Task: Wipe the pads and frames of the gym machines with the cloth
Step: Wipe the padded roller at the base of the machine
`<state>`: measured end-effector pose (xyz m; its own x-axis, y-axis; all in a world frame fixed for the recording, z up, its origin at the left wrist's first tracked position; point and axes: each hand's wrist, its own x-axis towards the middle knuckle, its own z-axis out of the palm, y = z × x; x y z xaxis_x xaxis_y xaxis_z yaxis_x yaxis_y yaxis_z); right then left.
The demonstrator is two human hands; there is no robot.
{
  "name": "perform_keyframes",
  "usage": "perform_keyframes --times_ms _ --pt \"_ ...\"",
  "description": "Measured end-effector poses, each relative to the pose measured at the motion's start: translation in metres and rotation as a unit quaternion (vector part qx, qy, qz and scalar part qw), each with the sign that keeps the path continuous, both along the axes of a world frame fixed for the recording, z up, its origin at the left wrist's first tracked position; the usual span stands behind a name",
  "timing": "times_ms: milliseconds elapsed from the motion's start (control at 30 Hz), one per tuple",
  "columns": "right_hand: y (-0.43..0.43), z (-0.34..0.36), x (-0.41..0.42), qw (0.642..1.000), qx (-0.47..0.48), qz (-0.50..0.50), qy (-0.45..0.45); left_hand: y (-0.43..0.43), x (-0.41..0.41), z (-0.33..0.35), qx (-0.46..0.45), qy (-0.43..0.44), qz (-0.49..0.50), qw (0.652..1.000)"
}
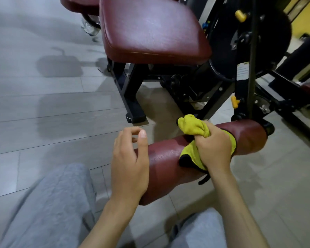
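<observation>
Grey floor tiles (43, 104) underlie the roller pad (247, 136); right hand (213, 145) grips the cloth (191, 125), left hand (131, 161) relaxed.

Right hand (215, 145) grips a yellow cloth (191, 126) on a maroon roller pad (247, 136), at 4 o'clock. Left hand (131, 158), fingers loosely curled, at 6 o'clock. Maroon seat pad (150, 29) at 12 o'clock.

Probably a gym: maroon padded seat (150, 31), roller pad (177, 165), black machine frame (131, 90).
</observation>
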<state>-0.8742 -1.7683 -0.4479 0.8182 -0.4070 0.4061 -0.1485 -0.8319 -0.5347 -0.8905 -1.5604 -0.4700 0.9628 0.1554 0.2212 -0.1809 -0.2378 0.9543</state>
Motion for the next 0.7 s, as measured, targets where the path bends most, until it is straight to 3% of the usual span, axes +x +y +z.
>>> perform_keyframes --times_ms 100,300,433,600,700 --pt "0.023 -0.003 -0.008 0.998 -0.037 -0.044 -0.004 -0.002 -0.001 0.002 -0.019 0.001 0.013 1.000" --pt "0.118 -0.006 -0.043 0.986 -0.018 0.159 -0.045 -0.001 -0.003 0.002 -0.127 -0.018 0.036 0.991" --pt "0.095 0.000 -0.037 0.974 -0.043 0.222 -0.034 0.001 -0.001 -0.004 -0.150 0.013 0.034 0.988" --pt "-0.005 0.000 -0.003 0.999 -0.017 0.043 0.010 0.002 -0.001 -0.005 -0.084 -0.008 0.016 0.996" --pt "-0.011 -0.004 0.003 0.999 -0.037 -0.032 0.013 0.001 -0.002 -0.003 -0.063 -0.016 0.020 0.998"
